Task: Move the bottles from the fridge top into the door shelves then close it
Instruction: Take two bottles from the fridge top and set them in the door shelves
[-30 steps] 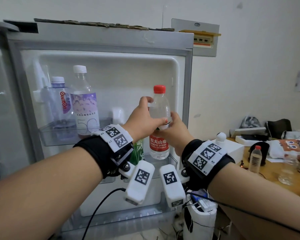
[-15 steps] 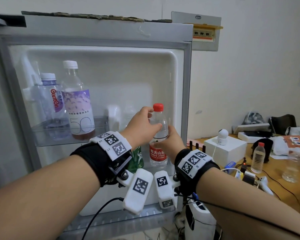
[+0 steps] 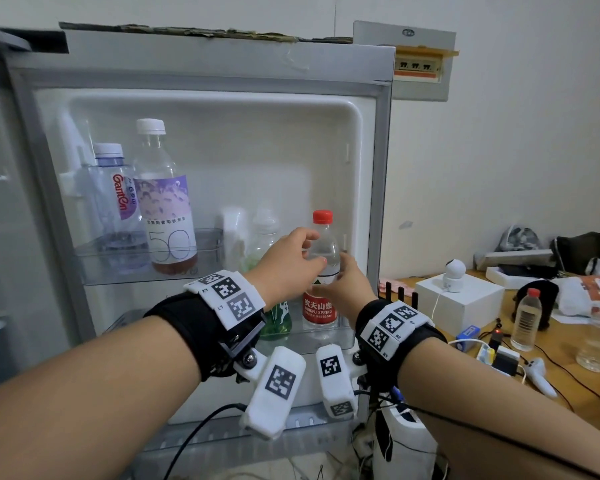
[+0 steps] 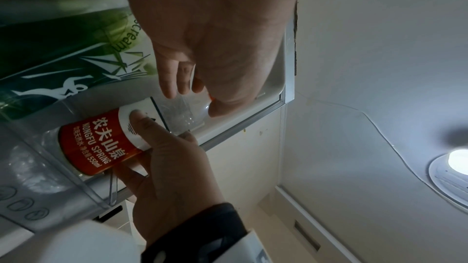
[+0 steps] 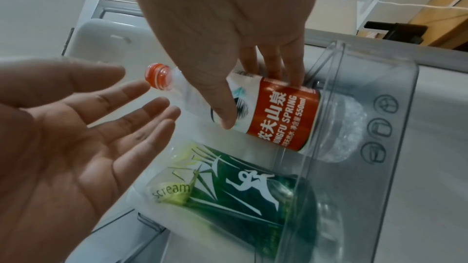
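A clear water bottle (image 3: 321, 308) (image 4: 96, 143) (image 5: 283, 115) with a red cap and red label stands in the lower door shelf (image 3: 340, 342) (image 5: 336, 79), beside a green bottle (image 3: 278, 317) (image 5: 240, 197). My right hand (image 3: 340, 278) (image 5: 260, 101) grips its middle, thumb on the label and fingers behind. My left hand (image 3: 305, 251) (image 5: 136, 91) hovers by the bottle's neck with straight fingers and holds nothing. Two taller bottles, one with a purple label (image 3: 167, 216), stand in the upper door shelf (image 3: 118, 271). I see no bottle on the fridge top (image 3: 205, 34).
The fridge body (image 3: 0, 202) is at the far left. A wooden table (image 3: 568, 372) at the right holds a white box (image 3: 465, 306), a small camera, another small bottle (image 3: 527, 320), a glass and cables. A white appliance (image 3: 406, 441) stands below the door's right corner.
The red-capped bottle has come down into the lower door shelf. My left hand has let go of it and spread its fingers; my right hand still holds it.
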A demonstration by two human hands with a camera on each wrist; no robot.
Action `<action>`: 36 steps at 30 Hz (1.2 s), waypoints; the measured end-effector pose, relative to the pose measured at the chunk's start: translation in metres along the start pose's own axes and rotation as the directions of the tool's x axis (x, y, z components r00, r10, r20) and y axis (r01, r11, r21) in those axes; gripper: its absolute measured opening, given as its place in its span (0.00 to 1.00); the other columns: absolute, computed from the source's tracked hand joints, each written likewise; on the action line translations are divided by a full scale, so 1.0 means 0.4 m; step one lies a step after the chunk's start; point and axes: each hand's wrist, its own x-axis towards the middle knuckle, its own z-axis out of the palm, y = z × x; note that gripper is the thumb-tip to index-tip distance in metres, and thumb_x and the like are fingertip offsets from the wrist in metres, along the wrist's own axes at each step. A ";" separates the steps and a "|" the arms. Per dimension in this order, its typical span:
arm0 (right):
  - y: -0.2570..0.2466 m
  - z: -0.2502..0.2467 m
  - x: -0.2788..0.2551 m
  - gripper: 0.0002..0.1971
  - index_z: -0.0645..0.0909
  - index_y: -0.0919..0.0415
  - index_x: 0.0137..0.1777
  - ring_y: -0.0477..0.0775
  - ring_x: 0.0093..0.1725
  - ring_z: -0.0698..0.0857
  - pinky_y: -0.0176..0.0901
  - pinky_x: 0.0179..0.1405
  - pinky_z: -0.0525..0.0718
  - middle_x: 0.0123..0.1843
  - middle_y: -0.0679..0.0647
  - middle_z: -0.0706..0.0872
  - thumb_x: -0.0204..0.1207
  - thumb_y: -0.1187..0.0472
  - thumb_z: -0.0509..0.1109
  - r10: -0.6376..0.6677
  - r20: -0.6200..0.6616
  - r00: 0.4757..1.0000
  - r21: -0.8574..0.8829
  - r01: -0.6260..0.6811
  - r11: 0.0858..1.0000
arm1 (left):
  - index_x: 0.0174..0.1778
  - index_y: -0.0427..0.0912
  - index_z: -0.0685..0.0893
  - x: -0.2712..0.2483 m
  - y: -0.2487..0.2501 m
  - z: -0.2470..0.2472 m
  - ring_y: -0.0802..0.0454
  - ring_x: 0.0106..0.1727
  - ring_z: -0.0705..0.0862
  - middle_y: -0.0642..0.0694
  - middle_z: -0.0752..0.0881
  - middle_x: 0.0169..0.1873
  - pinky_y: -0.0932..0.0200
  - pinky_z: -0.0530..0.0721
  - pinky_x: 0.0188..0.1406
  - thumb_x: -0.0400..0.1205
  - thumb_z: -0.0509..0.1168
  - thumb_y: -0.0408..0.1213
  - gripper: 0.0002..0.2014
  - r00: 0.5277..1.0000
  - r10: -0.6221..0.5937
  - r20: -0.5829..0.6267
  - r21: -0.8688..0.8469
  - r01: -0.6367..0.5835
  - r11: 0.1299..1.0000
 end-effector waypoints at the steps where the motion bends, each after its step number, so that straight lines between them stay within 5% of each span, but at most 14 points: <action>1: -0.001 -0.005 -0.001 0.35 0.70 0.58 0.75 0.49 0.51 0.81 0.43 0.54 0.82 0.56 0.52 0.85 0.68 0.63 0.80 0.004 0.007 1.000 -0.020 -0.004 1.000 | 0.77 0.48 0.70 -0.002 0.000 0.003 0.52 0.71 0.77 0.47 0.76 0.72 0.57 0.75 0.69 0.84 0.65 0.38 0.24 1.000 -0.004 0.005 0.002 0.004 1.000; 4: 0.003 -0.017 -0.007 0.28 0.73 0.60 0.71 0.47 0.44 0.80 0.39 0.44 0.80 0.45 0.46 0.80 0.72 0.62 0.78 0.028 0.016 0.999 -0.080 -0.027 0.996 | 0.76 0.47 0.71 -0.010 0.003 0.008 0.52 0.70 0.78 0.47 0.77 0.71 0.57 0.75 0.69 0.84 0.65 0.38 0.24 1.000 -0.013 0.011 0.017 0.013 1.000; 10: 0.044 -0.036 -0.042 0.24 0.72 0.61 0.71 0.56 0.59 0.85 0.51 0.62 0.84 0.64 0.59 0.85 0.77 0.62 0.72 0.121 0.009 0.993 -0.135 -0.119 0.984 | 0.77 0.47 0.71 -0.020 0.005 0.017 0.51 0.69 0.78 0.46 0.77 0.71 0.58 0.75 0.66 0.84 0.64 0.37 0.24 0.999 -0.049 0.015 0.015 0.049 0.999; 18: 0.071 -0.053 -0.095 0.21 0.72 0.61 0.70 0.54 0.55 0.84 0.45 0.56 0.84 0.63 0.58 0.84 0.78 0.59 0.69 0.091 0.176 0.980 -0.329 -0.028 0.944 | 0.77 0.49 0.73 -0.047 0.002 0.047 0.51 0.68 0.79 0.47 0.77 0.71 0.55 0.79 0.67 0.83 0.65 0.36 0.24 0.992 -0.122 0.005 -0.018 0.122 0.992; 24: 0.064 -0.073 -0.128 0.18 0.75 0.60 0.66 0.52 0.51 0.81 0.41 0.49 0.80 0.54 0.53 0.83 0.78 0.59 0.70 0.065 0.218 0.974 -0.334 0.012 0.942 | 0.75 0.47 0.75 -0.087 0.011 0.056 0.52 0.66 0.78 0.46 0.78 0.69 0.62 0.77 0.56 0.84 0.65 0.35 0.21 0.986 -0.164 -0.032 -0.055 0.162 0.985; 32: 0.028 -0.085 -0.218 0.18 0.77 0.61 0.65 0.54 0.50 0.83 0.45 0.52 0.82 0.59 0.58 0.87 0.76 0.58 0.70 0.020 0.271 0.962 -0.373 0.086 0.924 | 0.71 0.46 0.78 -0.167 0.036 0.071 0.54 0.60 0.79 0.47 0.80 0.66 0.62 0.77 0.57 0.83 0.66 0.34 0.20 0.986 -0.153 -0.069 -0.076 0.148 0.986; 36: -0.010 -0.094 -0.277 0.16 0.81 0.61 0.63 0.60 0.57 0.86 0.49 0.59 0.84 0.60 0.60 0.87 0.77 0.57 0.69 0.029 0.330 0.943 -0.458 0.133 0.879 | 0.68 0.48 0.80 -0.213 0.062 0.049 0.51 0.63 0.81 0.48 0.81 0.65 0.53 0.81 0.66 0.82 0.66 0.35 0.18 0.992 -0.107 -0.071 -0.087 0.101 0.991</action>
